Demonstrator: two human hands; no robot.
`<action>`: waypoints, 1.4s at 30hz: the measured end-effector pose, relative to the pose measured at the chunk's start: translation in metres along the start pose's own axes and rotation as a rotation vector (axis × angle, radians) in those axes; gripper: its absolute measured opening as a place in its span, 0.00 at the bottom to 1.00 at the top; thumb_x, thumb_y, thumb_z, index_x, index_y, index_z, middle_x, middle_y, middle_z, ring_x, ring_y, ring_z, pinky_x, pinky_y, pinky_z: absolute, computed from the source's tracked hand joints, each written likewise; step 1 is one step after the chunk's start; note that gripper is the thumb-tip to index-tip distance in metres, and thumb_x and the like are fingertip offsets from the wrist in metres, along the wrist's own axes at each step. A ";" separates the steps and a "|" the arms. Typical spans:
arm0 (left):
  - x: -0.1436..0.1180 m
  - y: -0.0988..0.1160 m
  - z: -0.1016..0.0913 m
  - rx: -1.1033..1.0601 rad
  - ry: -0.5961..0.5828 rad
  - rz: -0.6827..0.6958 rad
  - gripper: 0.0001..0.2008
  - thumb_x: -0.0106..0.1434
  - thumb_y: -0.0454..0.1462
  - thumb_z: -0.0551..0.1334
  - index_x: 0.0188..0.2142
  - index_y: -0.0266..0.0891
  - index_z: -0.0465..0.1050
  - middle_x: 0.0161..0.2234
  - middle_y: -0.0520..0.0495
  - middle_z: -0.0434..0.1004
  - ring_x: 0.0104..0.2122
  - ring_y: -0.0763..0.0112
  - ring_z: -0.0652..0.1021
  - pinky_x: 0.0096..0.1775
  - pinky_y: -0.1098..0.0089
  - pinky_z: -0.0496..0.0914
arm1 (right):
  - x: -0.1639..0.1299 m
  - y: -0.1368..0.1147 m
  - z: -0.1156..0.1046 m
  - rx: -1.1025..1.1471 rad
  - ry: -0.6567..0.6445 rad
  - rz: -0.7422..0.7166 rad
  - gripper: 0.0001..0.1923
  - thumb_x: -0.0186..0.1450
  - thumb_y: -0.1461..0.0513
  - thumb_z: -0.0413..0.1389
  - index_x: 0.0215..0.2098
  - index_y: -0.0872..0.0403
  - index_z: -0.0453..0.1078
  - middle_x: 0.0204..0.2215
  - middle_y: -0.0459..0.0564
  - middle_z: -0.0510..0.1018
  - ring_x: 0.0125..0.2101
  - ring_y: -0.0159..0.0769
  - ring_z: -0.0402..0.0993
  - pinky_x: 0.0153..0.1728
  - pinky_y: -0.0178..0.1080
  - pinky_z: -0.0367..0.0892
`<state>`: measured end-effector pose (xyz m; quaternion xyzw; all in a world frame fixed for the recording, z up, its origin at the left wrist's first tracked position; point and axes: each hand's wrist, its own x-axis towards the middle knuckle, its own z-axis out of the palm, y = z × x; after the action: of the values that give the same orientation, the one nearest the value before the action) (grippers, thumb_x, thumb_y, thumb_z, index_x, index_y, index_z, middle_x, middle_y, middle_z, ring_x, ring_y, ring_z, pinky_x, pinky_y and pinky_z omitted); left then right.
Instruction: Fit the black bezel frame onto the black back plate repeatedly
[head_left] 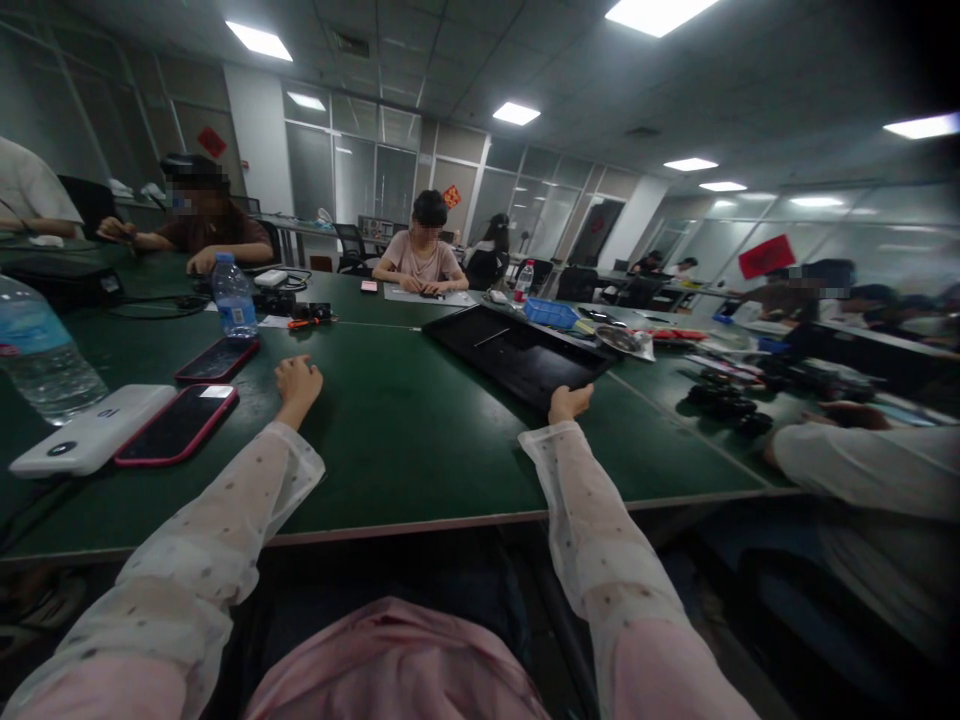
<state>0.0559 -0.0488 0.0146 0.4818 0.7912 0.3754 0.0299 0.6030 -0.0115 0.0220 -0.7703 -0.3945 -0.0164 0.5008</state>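
My right hand (570, 402) grips the near right corner of a shallow black tray (517, 372), thumb over the rim. The tray sits at an angle on the green table (390, 430), and a thin pale stick-like thing (492, 337) shows inside it. My left hand (298, 388) rests on the table further left, its fingers curled in loosely with nothing visible in them. Nearest to it are a phone in a red case (217, 360) and a second phone with a pink-red rim (178, 425).
At the left stand a large water bottle (45, 350), a white power bank (94, 430) and a smaller bottle (234, 300). Orange-handled pliers (304, 322) lie behind my left hand. Beyond the tray is a blue basket (550, 313). A co-worker's sleeve (862, 465) reaches in from the right.
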 end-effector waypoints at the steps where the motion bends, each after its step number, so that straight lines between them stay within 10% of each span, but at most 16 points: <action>1: 0.000 0.000 0.000 0.000 -0.003 0.001 0.23 0.70 0.36 0.56 0.61 0.30 0.74 0.65 0.24 0.68 0.67 0.41 0.66 0.64 0.47 0.65 | 0.000 0.000 -0.004 0.003 0.036 0.063 0.43 0.65 0.65 0.50 0.77 0.67 0.47 0.65 0.80 0.70 0.67 0.63 0.71 0.68 0.66 0.62; 14: -0.001 0.001 -0.001 0.005 -0.026 -0.018 0.23 0.70 0.36 0.56 0.61 0.32 0.74 0.64 0.24 0.70 0.67 0.40 0.67 0.63 0.45 0.66 | -0.003 0.007 -0.037 -0.047 0.262 0.247 0.41 0.69 0.59 0.49 0.79 0.54 0.46 0.67 0.78 0.64 0.67 0.70 0.68 0.65 0.70 0.64; 19: 0.000 0.001 -0.001 0.012 -0.039 -0.012 0.23 0.71 0.37 0.55 0.62 0.31 0.74 0.65 0.24 0.69 0.68 0.41 0.66 0.64 0.45 0.65 | -0.002 0.008 -0.044 -0.048 0.265 0.403 0.43 0.70 0.61 0.44 0.81 0.54 0.37 0.71 0.81 0.52 0.74 0.72 0.53 0.65 0.79 0.55; 28: -0.003 0.004 -0.005 0.025 -0.048 -0.019 0.24 0.71 0.38 0.56 0.63 0.31 0.74 0.65 0.25 0.69 0.67 0.38 0.66 0.64 0.46 0.65 | -0.013 -0.016 -0.051 -0.104 0.296 0.242 0.45 0.67 0.63 0.47 0.81 0.54 0.40 0.71 0.78 0.52 0.74 0.70 0.50 0.66 0.79 0.52; 35: -0.007 0.007 -0.007 0.026 -0.045 -0.019 0.23 0.71 0.37 0.56 0.62 0.32 0.74 0.65 0.24 0.69 0.67 0.39 0.66 0.63 0.45 0.66 | -0.032 -0.048 -0.049 -0.083 0.254 -0.127 0.44 0.68 0.66 0.43 0.81 0.60 0.37 0.73 0.76 0.54 0.75 0.64 0.49 0.69 0.72 0.54; 42: -0.008 0.009 -0.010 0.026 -0.046 -0.020 0.23 0.72 0.38 0.56 0.62 0.31 0.74 0.65 0.23 0.69 0.68 0.39 0.66 0.64 0.45 0.64 | -0.053 -0.069 -0.023 -0.114 -0.043 -0.621 0.34 0.74 0.62 0.42 0.78 0.59 0.54 0.64 0.71 0.70 0.66 0.58 0.65 0.67 0.64 0.60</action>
<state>0.0634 -0.0582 0.0247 0.4829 0.7999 0.3534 0.0456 0.5320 -0.0481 0.0639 -0.6398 -0.6199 -0.1745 0.4194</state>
